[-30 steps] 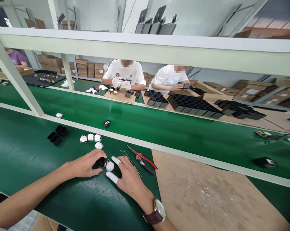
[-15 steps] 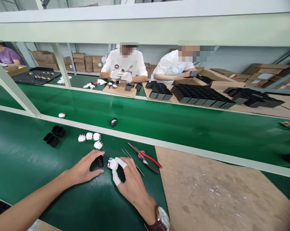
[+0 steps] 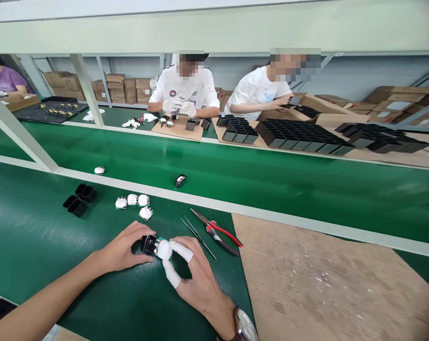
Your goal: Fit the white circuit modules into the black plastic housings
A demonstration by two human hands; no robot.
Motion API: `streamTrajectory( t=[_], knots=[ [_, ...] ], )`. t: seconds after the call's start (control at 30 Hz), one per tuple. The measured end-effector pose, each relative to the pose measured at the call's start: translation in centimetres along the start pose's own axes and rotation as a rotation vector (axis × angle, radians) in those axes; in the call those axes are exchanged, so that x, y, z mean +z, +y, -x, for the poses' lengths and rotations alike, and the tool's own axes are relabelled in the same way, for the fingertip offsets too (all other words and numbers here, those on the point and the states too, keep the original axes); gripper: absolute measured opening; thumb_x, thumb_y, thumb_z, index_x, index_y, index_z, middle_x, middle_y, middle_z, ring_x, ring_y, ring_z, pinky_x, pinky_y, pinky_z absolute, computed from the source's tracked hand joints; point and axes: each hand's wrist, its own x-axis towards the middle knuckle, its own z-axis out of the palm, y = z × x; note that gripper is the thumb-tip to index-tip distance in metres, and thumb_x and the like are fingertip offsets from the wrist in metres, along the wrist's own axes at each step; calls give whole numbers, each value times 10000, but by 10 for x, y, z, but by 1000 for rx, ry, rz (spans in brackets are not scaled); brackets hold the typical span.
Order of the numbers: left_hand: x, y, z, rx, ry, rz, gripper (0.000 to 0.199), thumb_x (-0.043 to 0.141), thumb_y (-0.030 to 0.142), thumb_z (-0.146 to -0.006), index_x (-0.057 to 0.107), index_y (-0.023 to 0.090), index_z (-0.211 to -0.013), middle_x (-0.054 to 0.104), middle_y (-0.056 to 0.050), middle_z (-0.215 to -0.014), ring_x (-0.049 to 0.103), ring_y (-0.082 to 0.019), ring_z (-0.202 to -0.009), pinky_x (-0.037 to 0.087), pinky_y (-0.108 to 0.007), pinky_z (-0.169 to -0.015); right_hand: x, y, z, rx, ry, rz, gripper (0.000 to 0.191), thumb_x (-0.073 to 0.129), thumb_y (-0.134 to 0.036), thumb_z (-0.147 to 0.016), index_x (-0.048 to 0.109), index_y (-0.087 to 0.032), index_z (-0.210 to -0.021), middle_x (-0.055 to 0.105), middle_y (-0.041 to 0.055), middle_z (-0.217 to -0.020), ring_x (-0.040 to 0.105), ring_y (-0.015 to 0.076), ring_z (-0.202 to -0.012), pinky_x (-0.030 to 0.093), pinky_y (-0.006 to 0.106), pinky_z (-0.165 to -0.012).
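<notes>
My left hand (image 3: 127,248) grips a small black case (image 3: 149,244) between thumb and fingers, its opening turned toward the right. My right hand (image 3: 196,277), with white covers on thumb and index finger, pinches a small circuit board with a white pad (image 3: 164,249). The board's left end is at the opening of the case; whether it has entered cannot be made out. Beyond my hands lie several similar white-padded boards (image 3: 145,213). Black empty cases (image 3: 76,206) stand at the left.
Tweezers (image 3: 199,237) and red-handled pliers (image 3: 216,231) lie right of my hands, beside a brown board (image 3: 324,279). On the green belt (image 3: 228,170) are a filled black case (image 3: 180,180) and a padded board (image 3: 99,170). People sit across, behind a metal frame (image 3: 40,147).
My right hand has brought the board leftward to the case, and the case has tilted its opening toward it. The two items on the belt have shifted right.
</notes>
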Motion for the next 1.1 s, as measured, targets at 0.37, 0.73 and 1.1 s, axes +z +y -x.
streamTrajectory(
  t=[0.37,0.73,1.1],
  knots=[
    [8,3,0,137,65,-146,569,698,312,-1014,463,306,-1532,626,-124,-1270,603,-270,-1088,578,-433,-936,3,-4,6,-91,-37,84,446,655,-30,-916,552,-222,-1305,658,158,-1253,645,295,-1133,621,450,-831],
    [10,4,1,142,5,-155,555,668,280,-1025,463,291,-1540,607,-130,-1279,597,-269,-1090,568,-429,-947,6,-6,2,-82,-72,113,248,641,-87,-946,589,-243,-1132,663,130,-1218,667,274,-1061,623,430,-786],
    [15,10,0,69,-96,76,480,682,275,-1017,505,268,-1463,653,-105,-1272,600,-264,-1118,560,-409,-961,-1,-8,2,-86,-148,94,281,688,-158,-977,598,-223,-1235,637,149,-1343,642,292,-1164,624,476,-892]
  ],
)
